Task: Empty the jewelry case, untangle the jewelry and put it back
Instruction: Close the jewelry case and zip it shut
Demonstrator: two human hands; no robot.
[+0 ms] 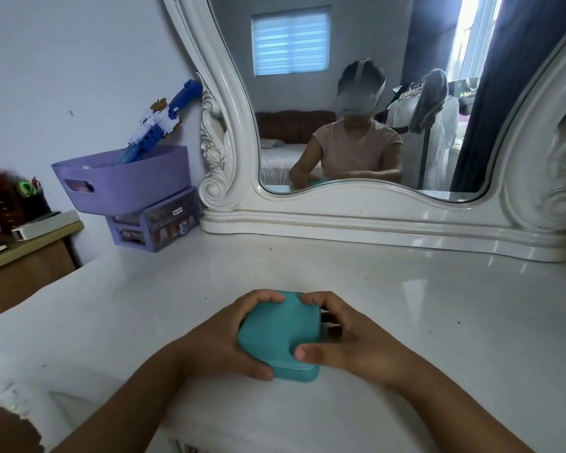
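The left hand is wrapped round the left side of the teal jewelry case, fingers curled over its far edge and thumb pressed at the near corner. The closed case is seen lying flat on the white vanity top, at 6 o'clock from the mirror, its long axis running 12 to 6. The right hand is clamped on the right side, thumb laid across the lid.

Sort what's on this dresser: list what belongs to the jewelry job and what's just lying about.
Part of the job:
- teal jewelry case, lid closed
- left hand and right hand, gripping its two sides

Just lying about:
- purple basket holding a blue and white toy
- purple mini drawers under the basket
- mirror with its white frame
- side desk with books
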